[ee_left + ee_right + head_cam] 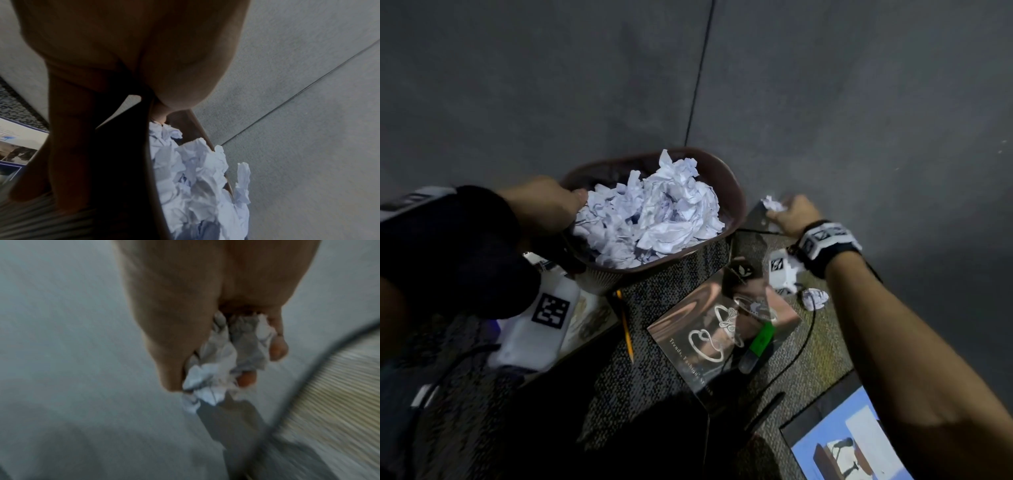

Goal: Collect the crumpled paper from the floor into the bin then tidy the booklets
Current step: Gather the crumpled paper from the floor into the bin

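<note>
Left hand (pixel 544 202) gripping bin (pixel 726 178) rim; bin brimming with crumpled paper (pixel 654 216). Right hand (pixel 791 214) pinching paper ball (pixel 773 205) by grey wall. Another ball (pixel 815 298), booklets (pixel 722 339), pencil (pixel 626 329), green marker (pixel 756 346) littering carpet (pixel 664 373).

a plain grey wall (pixel 825 85) filled the upper part of the head view, split by a thin dark seam (pixel 700 68) running down it. below lay a speckled dark carpet (pixel 654 370), dim and shadowed toward the near side. the light was low and cool, brightest on the wall.
</note>
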A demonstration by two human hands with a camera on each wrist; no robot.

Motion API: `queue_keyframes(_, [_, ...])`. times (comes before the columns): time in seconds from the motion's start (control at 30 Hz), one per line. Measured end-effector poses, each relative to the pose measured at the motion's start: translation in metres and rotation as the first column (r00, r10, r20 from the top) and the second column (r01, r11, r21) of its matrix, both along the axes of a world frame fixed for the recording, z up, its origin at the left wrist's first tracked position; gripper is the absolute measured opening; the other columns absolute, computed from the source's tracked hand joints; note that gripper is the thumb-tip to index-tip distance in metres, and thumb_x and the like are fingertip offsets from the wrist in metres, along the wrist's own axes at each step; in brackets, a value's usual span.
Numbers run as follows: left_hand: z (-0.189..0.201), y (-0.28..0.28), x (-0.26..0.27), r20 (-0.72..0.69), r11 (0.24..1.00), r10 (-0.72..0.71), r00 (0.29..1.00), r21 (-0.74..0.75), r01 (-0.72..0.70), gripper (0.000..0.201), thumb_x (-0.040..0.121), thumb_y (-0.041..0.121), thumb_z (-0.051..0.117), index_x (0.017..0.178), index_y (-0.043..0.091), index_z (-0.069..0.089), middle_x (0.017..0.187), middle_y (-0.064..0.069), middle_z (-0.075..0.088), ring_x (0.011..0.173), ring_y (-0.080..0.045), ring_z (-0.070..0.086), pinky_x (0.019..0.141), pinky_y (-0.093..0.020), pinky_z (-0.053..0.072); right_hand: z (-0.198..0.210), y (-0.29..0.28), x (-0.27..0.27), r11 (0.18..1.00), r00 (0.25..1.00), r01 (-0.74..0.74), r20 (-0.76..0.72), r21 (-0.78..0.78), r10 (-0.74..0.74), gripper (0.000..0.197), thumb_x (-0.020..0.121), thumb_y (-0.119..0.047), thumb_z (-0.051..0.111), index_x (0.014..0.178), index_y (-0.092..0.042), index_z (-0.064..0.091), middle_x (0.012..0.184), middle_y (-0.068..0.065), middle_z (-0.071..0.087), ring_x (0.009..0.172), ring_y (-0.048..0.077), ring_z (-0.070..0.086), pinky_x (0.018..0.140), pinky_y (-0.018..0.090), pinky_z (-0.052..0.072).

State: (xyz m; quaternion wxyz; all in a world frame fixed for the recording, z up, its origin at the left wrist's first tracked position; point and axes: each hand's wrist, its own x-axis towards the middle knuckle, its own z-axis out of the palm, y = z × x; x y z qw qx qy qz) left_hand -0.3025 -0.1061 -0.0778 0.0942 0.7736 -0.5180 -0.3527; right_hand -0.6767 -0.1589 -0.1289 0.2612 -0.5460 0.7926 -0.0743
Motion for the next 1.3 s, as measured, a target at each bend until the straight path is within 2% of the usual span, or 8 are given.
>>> queue_keyframes(0.17, [0.025,0.018,-0.013,-0.032,0.998,0.039,0.999,-0.038,-0.040,0.046,0.097,0.031,0.045,0.114,-0.010,0.057,0.119,-0.029,0.056,0.107,-0.041,0.055,0.094,-0.043,0.045,0.127,0.000,0.030,0.944,0.951,-0.295,0.051,-0.146,0.305,0.022,0.089,-0.022,0.062,0.068,-0.015,0.063,0.056,-0.005,0.064,0.047,0.006,0.054,0.048,0.020,0.042])
queue_keyframes(0.27, [0.037,0.024,-0.017,-0.020,0.999,0.025,0.999,-0.022,-0.026,0.047,0.099,0.030,0.042,0.116,-0.010,0.057,0.124,-0.030,0.054,0.110,-0.040,0.053,0.094,-0.040,0.042,0.174,0.012,0.089,0.846,0.852,-0.503,0.060,-0.176,0.520,0.018,0.089,-0.026,0.063,0.072,-0.021,0.062,0.054,-0.012,0.065,0.045,-0.002,0.054,0.050,0.017,0.042])
queue_keyframes(0.47, [0.041,0.030,-0.019,-0.080,0.999,-0.036,0.996,-0.028,0.034,0.043,0.099,0.029,0.041,0.109,-0.009,0.058,0.112,-0.026,0.060,0.097,-0.037,0.058,0.082,-0.034,0.044,0.129,0.026,0.173,0.481,0.438,-0.853,-0.225,0.200,0.870,0.027,0.089,-0.041,0.060,0.088,-0.014,0.054,0.079,-0.006,0.055,0.070,0.013,0.052,0.068,0.026,0.037])
queue_keyframes(0.63, [0.042,0.033,-0.014,-0.050,0.995,-0.102,0.993,-0.021,0.101,0.033,0.098,0.025,0.045,0.099,-0.004,0.060,0.101,-0.024,0.062,0.093,-0.037,0.059,0.070,-0.029,0.035,0.111,0.021,0.185,0.377,0.302,-0.856,-0.250,0.354,0.920,0.025,0.092,-0.037,0.056,0.084,-0.016,0.045,0.086,0.001,0.046,0.084,0.022,0.045,0.071,0.028,0.033])
queue_keyframes(0.8, [0.044,0.037,-0.020,0.009,0.989,-0.144,0.990,-0.012,0.144,0.027,0.098,0.026,0.044,0.104,0.004,0.059,0.089,-0.013,0.054,0.082,-0.029,0.049,0.071,-0.029,0.033,0.087,0.028,0.186,0.298,0.175,-0.801,-0.273,0.520,0.946,0.041,0.098,-0.033,0.045,0.120,-0.001,0.056,0.126,0.016,0.056,0.112,0.031,0.055,0.092,0.034,0.044])
queue_keyframes(0.93, [0.051,0.040,-0.029,-0.056,0.993,-0.116,0.992,0.003,0.117,0.025,0.099,0.024,0.042,0.097,0.005,0.057,0.091,-0.012,0.053,0.087,-0.031,0.053,0.073,-0.028,0.035,0.098,0.028,0.181,0.358,0.242,-0.771,-0.279,0.527,0.929,0.043,0.099,-0.031,0.044,0.128,0.001,0.050,0.136,0.017,0.050,0.124,0.030,0.048,0.099,0.032,0.036])
queue_keyframes(1.17, [0.049,0.034,-0.019,-0.061,0.996,-0.082,0.995,0.031,0.084,0.040,0.099,0.028,0.041,0.113,-0.007,0.056,0.120,-0.023,0.058,0.107,-0.036,0.055,0.077,-0.028,0.035,0.124,0.014,0.163,0.508,0.476,-0.827,-0.181,0.241,0.861,0.043,0.087,-0.044,0.060,0.120,-0.016,0.057,0.118,0.003,0.064,0.103,0.020,0.059,0.092,0.034,0.048])
queue_keyframes(1.3, [0.045,0.028,-0.012,-0.071,0.997,-0.053,0.996,0.055,0.057,0.042,0.098,0.030,0.043,0.116,-0.005,0.057,0.119,-0.022,0.059,0.105,-0.034,0.057,0.083,-0.030,0.040,0.131,0.012,0.152,0.555,0.525,-0.814,-0.191,0.173,0.829,0.059,0.083,-0.061,0.058,0.127,-0.021,0.054,0.125,-0.003,0.061,0.110,0.012,0.056,0.088,0.020,0.035])
